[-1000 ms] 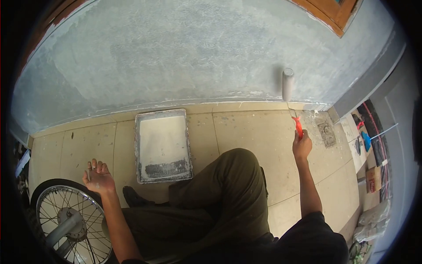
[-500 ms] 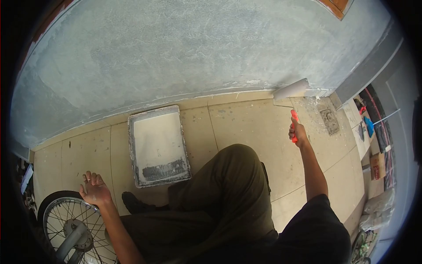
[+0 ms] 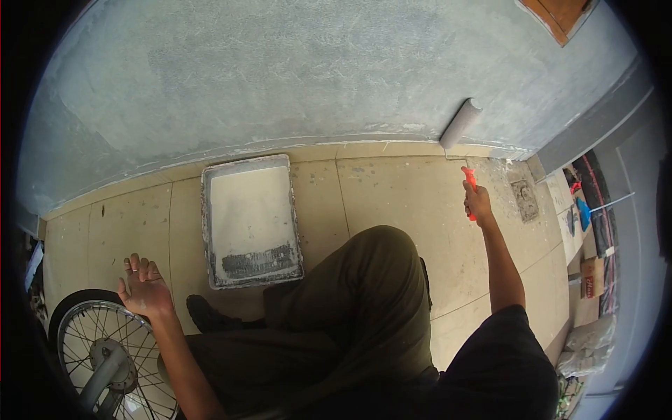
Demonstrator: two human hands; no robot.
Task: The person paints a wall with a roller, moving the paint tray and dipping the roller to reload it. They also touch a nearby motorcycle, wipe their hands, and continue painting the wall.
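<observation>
My right hand grips the orange handle of a paint roller. The roller's grey sleeve is tilted against the lower part of the grey wall, just above the tile skirting. My left hand is held palm up with fingers apart and nothing in it, over the top of a spoked wheel. On the floor between my hands lies a paint tray filled with pale paint, its dark ribbed slope showing at the near end.
Beige floor tiles with paint specks run along the wall. A square drain cover is set in the floor at the right. Beyond it are a cardboard box, plastic bags and a blue item. My bent knee is beside the tray.
The roller sleeve has swung from a near-level slant to a steeper one and sits higher on the wall. My left hand has turned its fingers more upward. The view has shifted slightly.
</observation>
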